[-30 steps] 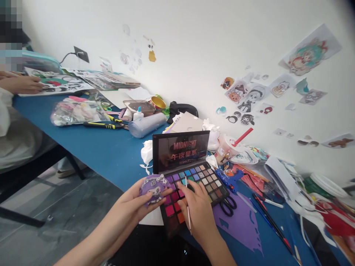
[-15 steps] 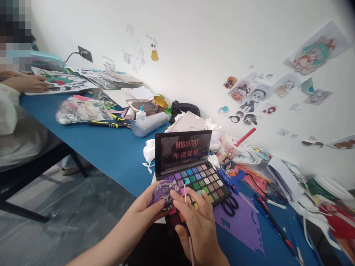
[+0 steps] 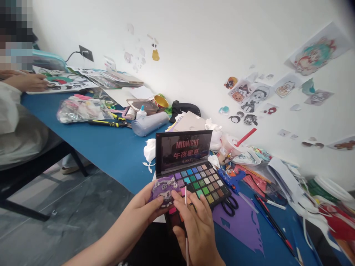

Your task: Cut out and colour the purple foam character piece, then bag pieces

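My left hand (image 3: 145,205) is closed around the edge of a round purple piece (image 3: 162,189) with a raised grey-and-white character face on it. Its thumb lies across the front of the piece. My right hand (image 3: 198,225) has a thin, pale-handled brush (image 3: 186,247) between its fingers, pointing upward, and one fingertip presses on the right side of the piece. Just behind both hands stands an open makeup palette (image 3: 206,183) with rows of coloured pans. Its upright lid (image 3: 183,153) reads "MIDNIGHT". My hands cover the palette's lower left part.
Black-handled scissors (image 3: 230,206) and a cut purple sheet (image 3: 241,225) lie to the right, near a blue glue gun (image 3: 231,179) and a drink cup (image 3: 229,149). Pliers (image 3: 108,123) and a clear bottle (image 3: 149,123) lie further left. Another person's hand (image 3: 33,82) rests on paper.
The purple piece has tilted a little, so more of its face shows. My right hand has shifted slightly left and down with the brush. Both hands keep their hold.
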{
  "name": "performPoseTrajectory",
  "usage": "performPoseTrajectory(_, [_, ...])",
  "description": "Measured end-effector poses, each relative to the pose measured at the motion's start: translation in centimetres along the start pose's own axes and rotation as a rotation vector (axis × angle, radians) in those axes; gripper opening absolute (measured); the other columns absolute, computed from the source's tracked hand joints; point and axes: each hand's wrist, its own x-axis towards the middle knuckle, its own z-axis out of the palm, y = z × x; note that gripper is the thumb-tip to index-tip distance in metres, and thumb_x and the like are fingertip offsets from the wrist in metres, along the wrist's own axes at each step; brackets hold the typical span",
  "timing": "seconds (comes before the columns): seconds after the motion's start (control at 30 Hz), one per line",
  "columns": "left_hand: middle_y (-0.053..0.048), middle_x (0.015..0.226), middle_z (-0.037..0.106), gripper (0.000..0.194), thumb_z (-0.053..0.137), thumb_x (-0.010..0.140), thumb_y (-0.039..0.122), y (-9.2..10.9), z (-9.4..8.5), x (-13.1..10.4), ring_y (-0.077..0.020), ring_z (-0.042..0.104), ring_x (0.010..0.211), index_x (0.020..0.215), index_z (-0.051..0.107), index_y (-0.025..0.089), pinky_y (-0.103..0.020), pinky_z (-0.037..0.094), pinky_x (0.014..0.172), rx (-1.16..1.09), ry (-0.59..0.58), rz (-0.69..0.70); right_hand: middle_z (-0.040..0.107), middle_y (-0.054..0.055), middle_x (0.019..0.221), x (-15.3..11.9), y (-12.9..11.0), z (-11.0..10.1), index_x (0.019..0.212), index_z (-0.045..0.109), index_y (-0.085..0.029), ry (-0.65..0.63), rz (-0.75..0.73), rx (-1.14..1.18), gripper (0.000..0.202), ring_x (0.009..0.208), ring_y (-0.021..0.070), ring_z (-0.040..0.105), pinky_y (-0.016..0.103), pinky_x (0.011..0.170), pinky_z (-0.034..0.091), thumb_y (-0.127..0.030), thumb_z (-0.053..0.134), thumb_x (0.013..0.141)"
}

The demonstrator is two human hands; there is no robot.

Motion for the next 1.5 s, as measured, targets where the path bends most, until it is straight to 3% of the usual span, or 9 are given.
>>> performPoseTrajectory(0.33, [-0.004,0.121,0.060,0.042,0.061,0.081,0.025,-0.1,0.4,-0.3,-0.0214,0.054,0.111,0.123,0.053,0.025,-0.028,0.047,0.090,-0.005,-0.022,-0.021,0.065,0.003,0.117,0.0,-0.3,0.1,0.111,0.057,-0.013,0.043,-0.004,-0.016,0.035,0.115,0.0221,0.050,0.035,0.106,0.026,-0.031,0.030,0.096])
performPoseTrajectory(0.67, [-0.006,0.128,0.055,0.042,0.057,0.084,0.023,0.1,0.5,-0.3,-0.0236,0.049,0.119,0.126,0.051,0.023,-0.029,0.046,0.093,-0.086,-0.031,-0.003,0.056,0.006,0.129,-1.9,0.1,0.1,0.124,0.045,-0.010,-0.096,0.025,0.002,0.040,0.126,0.0241,0.039,0.039,0.107,0.022,-0.033,0.029,0.095])
performPoseTrajectory(0.8, [-0.007,0.127,0.056,0.043,0.060,0.082,0.023,0.3,0.4,-0.3,-0.0241,0.051,0.117,0.125,0.052,0.022,-0.032,0.046,0.094,-0.045,-0.030,-0.013,0.060,0.006,0.124,-1.1,0.1,-0.1,0.122,0.048,-0.011,-0.063,0.007,0.026,0.038,0.124,0.0229,0.043,0.037,0.107,0.025,-0.032,0.031,0.095])
performPoseTrajectory(0.97, [-0.007,0.125,0.058,0.046,0.063,0.079,0.025,0.4,0.4,-0.4,-0.0246,0.055,0.110,0.124,0.052,0.021,-0.035,0.045,0.095,0.001,-0.009,-0.015,0.067,0.002,0.114,-0.2,-0.6,0.3,0.117,0.053,-0.017,0.107,0.101,0.078,0.035,0.118,0.0202,0.049,0.035,0.105,0.028,-0.034,0.030,0.096])
performPoseTrajectory(1.3, [-0.006,0.116,0.063,0.042,0.064,0.079,0.028,0.0,0.3,-0.4,-0.0220,0.058,0.105,0.120,0.057,0.024,-0.031,0.046,0.090,0.026,-0.071,-0.059,0.064,0.003,0.118,0.3,-0.4,-0.2,0.113,0.056,-0.015,-0.006,-0.005,-0.023,0.036,0.113,0.0211,0.052,0.035,0.102,0.031,-0.033,0.030,0.096])
performPoseTrajectory(1.5, [-0.007,0.118,0.062,0.043,0.062,0.079,0.028,-0.4,0.3,-0.2,-0.0236,0.057,0.107,0.121,0.055,0.024,-0.035,0.044,0.095,0.023,-0.084,-0.081,0.066,0.002,0.114,-0.1,-0.3,-0.2,0.112,0.057,-0.015,0.033,-0.007,-0.054,0.034,0.107,0.0213,0.056,0.035,0.102,0.031,-0.034,0.034,0.095])
